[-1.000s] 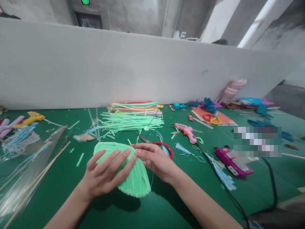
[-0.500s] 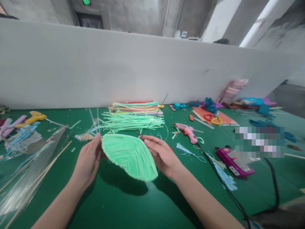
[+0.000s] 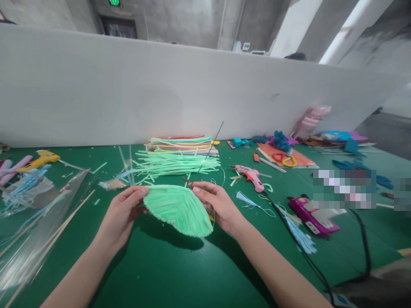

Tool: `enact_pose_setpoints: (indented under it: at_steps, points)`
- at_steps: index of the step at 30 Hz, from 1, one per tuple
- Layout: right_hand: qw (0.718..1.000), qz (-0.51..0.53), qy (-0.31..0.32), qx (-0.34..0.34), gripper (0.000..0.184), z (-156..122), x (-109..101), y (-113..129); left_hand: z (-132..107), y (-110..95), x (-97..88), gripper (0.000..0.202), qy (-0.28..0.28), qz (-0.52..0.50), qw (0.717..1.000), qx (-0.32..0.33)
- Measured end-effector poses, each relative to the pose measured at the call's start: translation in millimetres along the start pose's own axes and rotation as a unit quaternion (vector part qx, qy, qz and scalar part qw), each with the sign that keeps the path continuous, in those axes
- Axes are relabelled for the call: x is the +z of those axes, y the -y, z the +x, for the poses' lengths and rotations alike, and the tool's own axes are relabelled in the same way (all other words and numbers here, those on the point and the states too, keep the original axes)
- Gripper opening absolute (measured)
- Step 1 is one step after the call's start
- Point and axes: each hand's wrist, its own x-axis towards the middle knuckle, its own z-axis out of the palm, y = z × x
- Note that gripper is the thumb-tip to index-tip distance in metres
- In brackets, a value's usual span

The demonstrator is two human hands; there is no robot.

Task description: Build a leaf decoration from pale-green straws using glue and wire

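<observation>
A light green fuzzy leaf-shaped piece, built of pipe cleaners laid in slanting rows, is held above the table between both hands. My left hand pinches its left corner, thumb on top. At its upper right edge, my right hand is closed with thumb and fingers. A dark pointed tool tip pokes out from the right fingers; a bit of yellow shows below them, and the rest of the tool is hidden. A thin stiff wire rises by the right hand. Behind lies a heap of loose green pipe cleaners.
Multicoloured pipe cleaners lie along the grey partition. To the right are a pink glue gun, a blue tassel, a magenta device and black cables. A yellow glue gun and clear plastic sheets lie left.
The green piece has tilted flatter, and its left corner has shifted slightly right. My left fingers have changed their hold, the thumb now resting over the corner. My right hand keeps its grip.
</observation>
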Motion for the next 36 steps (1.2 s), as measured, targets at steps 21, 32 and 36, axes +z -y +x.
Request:
enact_pose_setpoints:
  at_steps: [21, 32, 36]
  points:
    - [0.995, -0.074, 0.03, -0.068, 0.034, -8, 9, -5, -34, 27, 43.0, 0.063, 0.036, -0.097, 0.994, 0.026]
    - [0.905, -0.312, -0.015, -0.289, 0.052, -16, 17, -17, -30, 25, 35.8, 0.046, -0.058, 0.027, 0.985, 0.163]
    - [0.81, -0.439, -0.045, -0.387, 0.022, -19, 16, -17, -35, 25, 38.2, 0.04, -0.057, 0.066, 0.983, 0.163]
